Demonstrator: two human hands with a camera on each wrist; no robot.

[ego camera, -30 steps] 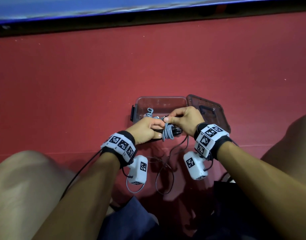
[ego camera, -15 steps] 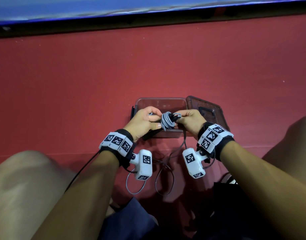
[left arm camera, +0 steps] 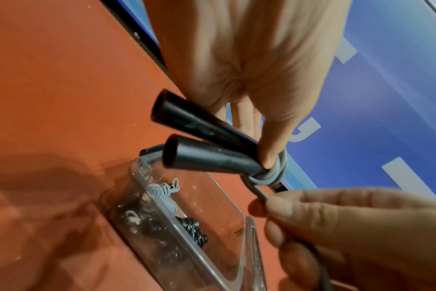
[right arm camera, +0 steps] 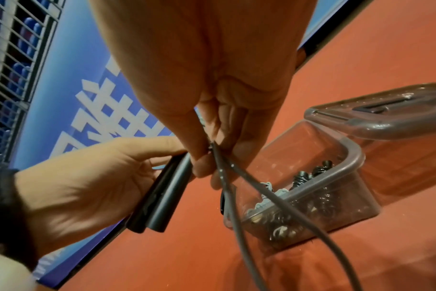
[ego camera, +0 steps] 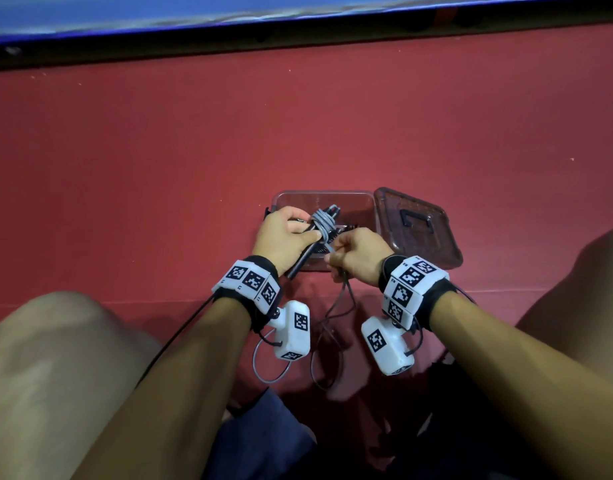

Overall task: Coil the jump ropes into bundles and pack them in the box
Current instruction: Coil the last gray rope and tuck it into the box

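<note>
Grey cord (left arm camera: 270, 173) was wound in several turns around the two black handles (left arm camera: 202, 141) of a jump rope, which the left hand (ego camera: 286, 237) grasped side by side, fingers curled over them and thumb pressed against the coil. That hand was held above the near left corner of the clear plastic box (ego camera: 364, 202), wrist bent slightly down, the handles angled back toward the body. The right hand (ego camera: 355, 254) sat just beside it, clenched, pinching the free end of the cord between thumb and forefinger; two loose strands (right arm camera: 239, 216) trailed down from it to the red floor (ego camera: 159, 168). Inside the box lay what looked like already bundled ropes (left arm camera: 167, 193), though blur made them hard to count. The box lid (ego camera: 416, 226) rested open against the box's right side.
</note>
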